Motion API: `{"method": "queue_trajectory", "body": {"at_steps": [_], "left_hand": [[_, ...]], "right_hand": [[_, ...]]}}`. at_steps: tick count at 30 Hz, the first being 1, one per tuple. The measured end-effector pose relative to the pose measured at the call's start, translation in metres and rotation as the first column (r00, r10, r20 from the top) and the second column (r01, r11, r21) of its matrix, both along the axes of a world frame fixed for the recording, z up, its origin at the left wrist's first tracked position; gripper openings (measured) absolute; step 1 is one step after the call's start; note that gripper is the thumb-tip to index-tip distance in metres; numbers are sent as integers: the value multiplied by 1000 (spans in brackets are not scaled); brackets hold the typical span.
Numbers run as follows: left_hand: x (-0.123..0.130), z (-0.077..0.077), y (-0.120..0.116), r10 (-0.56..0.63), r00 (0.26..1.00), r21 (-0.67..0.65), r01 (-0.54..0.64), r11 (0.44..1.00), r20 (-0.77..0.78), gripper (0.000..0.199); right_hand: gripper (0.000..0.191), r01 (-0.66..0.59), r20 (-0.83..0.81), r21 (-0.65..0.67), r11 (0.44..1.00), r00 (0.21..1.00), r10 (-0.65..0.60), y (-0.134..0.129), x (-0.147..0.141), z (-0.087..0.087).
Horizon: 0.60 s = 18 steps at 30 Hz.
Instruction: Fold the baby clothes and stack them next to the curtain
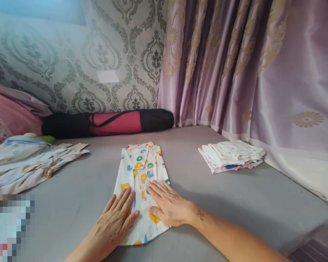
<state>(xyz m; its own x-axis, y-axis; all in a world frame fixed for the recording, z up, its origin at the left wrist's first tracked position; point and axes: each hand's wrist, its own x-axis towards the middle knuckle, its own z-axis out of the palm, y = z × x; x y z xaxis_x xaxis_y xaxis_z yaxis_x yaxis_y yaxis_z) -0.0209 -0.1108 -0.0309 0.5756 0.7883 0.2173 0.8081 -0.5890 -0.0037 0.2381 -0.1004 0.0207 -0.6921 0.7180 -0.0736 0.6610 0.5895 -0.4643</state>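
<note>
Resting left hand (116, 214) and right hand (171, 205) flat, fingers extended, grip released, on the printed garment (140, 182), laid on the grey bed (79, 203) near six o'clock. From it, with folded stack (232, 154) at two, red-and-black bag (117, 123) at eleven.

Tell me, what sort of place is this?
Probably a bedroom in a home. The broad grey surface looks like a bed, with a shirt laid flat on it and a stack of folded cloth to the right; behind are a long curtain and patterned wallpaper.
</note>
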Motion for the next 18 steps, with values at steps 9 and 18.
{"method": "queue_trajectory", "body": {"at_steps": [9,18], "left_hand": [[5,15,-1,62,996,-23,-61,998,66,58],[7,29,-6,30,999,-180,-24,983,34,56]], "right_hand": [[68,-7,42,-26,1000,999,9,2,-2,3],[66,-16,29,-51,999,999,18,3,0,3]]}}
